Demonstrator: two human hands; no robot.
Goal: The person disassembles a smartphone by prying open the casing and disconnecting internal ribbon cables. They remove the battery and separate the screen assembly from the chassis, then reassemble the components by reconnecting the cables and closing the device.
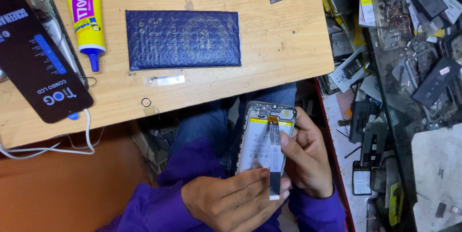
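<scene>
Right hand: gripping open-backed grey phone with exposed white battery, over lap.
Left hand: fingers pinching long black flex ribbon lying along battery.
Behind: wooden table carrying blue bubble pouch, yellow glue tube.

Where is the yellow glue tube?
In the head view, the yellow glue tube lies at the top left of the wooden table, between the black box and the blue bubble pouch.

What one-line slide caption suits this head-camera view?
Both hands, left and right, hold an opened grey phone frame with white battery below a wooden table bearing a blue bubble pouch.
</scene>
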